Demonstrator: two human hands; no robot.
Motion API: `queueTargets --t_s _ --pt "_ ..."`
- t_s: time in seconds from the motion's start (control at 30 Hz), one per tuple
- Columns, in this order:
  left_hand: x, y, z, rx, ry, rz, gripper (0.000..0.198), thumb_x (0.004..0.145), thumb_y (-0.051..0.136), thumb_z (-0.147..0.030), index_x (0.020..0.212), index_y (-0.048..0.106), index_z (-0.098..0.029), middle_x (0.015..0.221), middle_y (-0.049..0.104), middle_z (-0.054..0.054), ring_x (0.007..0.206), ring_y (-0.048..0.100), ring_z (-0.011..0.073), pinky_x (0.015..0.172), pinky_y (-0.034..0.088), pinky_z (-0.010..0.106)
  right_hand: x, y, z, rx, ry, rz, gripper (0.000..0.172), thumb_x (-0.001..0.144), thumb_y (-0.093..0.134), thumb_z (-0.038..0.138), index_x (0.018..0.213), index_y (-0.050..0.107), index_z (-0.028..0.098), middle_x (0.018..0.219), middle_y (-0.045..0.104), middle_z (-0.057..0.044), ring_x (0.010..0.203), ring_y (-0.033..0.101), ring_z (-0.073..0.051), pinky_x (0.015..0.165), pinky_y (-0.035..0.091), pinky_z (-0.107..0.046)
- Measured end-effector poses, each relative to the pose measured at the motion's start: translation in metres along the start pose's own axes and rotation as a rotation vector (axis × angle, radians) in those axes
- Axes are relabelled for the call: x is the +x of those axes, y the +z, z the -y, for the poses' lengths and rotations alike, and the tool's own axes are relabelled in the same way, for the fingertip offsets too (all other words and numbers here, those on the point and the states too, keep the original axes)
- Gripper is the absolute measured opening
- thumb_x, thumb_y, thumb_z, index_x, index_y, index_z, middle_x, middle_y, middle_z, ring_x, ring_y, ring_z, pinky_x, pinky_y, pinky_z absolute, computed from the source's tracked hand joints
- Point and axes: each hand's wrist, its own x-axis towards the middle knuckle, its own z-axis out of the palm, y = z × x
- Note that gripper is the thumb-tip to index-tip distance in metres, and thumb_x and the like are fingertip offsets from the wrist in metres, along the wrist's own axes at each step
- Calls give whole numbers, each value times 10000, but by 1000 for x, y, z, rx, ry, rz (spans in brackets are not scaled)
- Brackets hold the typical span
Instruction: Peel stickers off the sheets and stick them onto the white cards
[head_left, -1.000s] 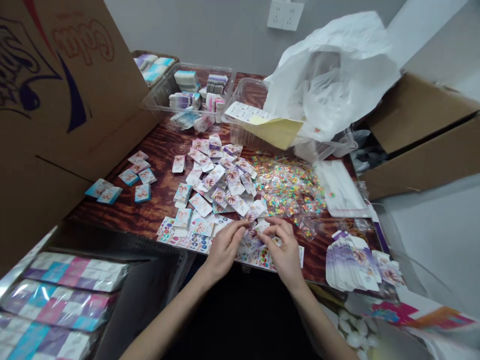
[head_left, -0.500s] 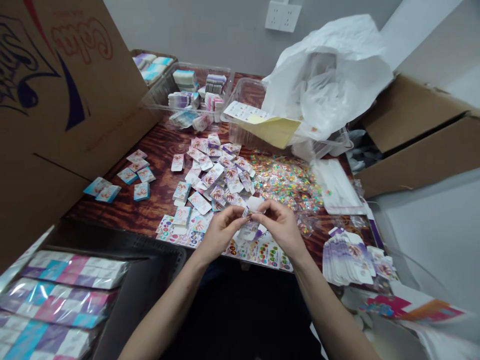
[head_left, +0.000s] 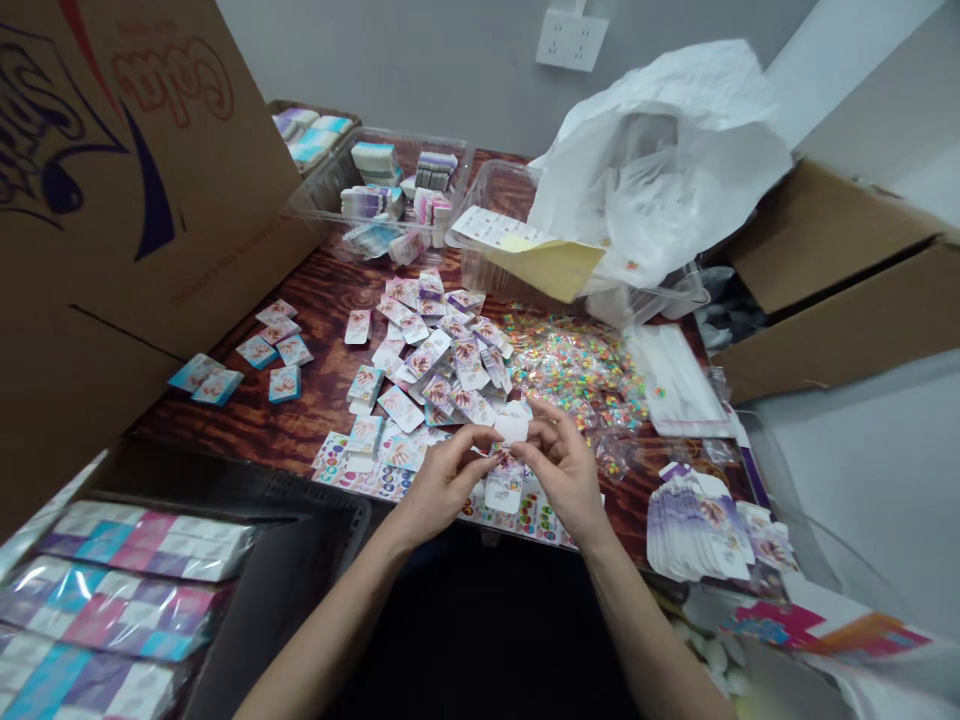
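Between my two hands is a small white-and-purple card box (head_left: 504,488), its white flap raised at the top. My left hand (head_left: 448,475) pinches its left edge with thumb and forefinger. On the other side my right hand (head_left: 559,468) grips the box near the flap, thumb against it. Sticker sheets (head_left: 544,515) with colourful spots lie beneath the hands at the table's front edge. Just beyond them is a heap of small printed card boxes (head_left: 439,350). A pile of clear sachets with coloured beads (head_left: 577,360) lies right of that heap.
Flat purple-white cards (head_left: 694,525) are stacked at the right front. Clear plastic tubs (head_left: 322,205) and a white plastic bag (head_left: 570,140) stand at the back. A large carton (head_left: 247,215) walls off the left. Wrapped packs (head_left: 135,590) fill a black crate (head_left: 300,540) at front left.
The card box has turned between my fingers, so its printed front and lower white end now show below my hands. My right fingers have spread a little. The view has shifted slightly.
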Motion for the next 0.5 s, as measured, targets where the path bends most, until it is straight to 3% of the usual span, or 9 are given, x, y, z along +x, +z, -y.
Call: queueTargets --t_s 0.07,0.17,0.23,0.5 --pt "-1 3 1 -44 -29 -37 193 919 574 -267 1100 550 -205 980 636 35 773 625 127 653 470 215 0 -1 2 -3 20 19 308 838 679 262 1142 627 269 838 622 12 732 572 -142 668 442 -270" --pt "-2 6 3 -103 -30 -72 228 904 591 -245 1109 494 -218 1000 628 32 800 638 130 680 481 221 -2 -4 8 -57 -4 121 109 848 670 271 943 703 229 902 664 -30 857 610 -180 744 459 -297" --pt "-3 7 3 -95 -25 -52 239 910 581 -239 1127 483 -224 1011 632 34 801 644 132 694 486 231 -3 -7 9 -34 -9 166 83 838 685 276 893 708 218 949 675 -47 929 617 -204 798 466 -321" --pt "-7 4 -1 118 14 29 253 928 540 -218 1179 517 -234 1065 635 42 870 649 155 750 497 260 -2 -10 5 100 217 124 176 743 772 327 806 699 181 744 659 -11 679 576 -138 650 459 -267"
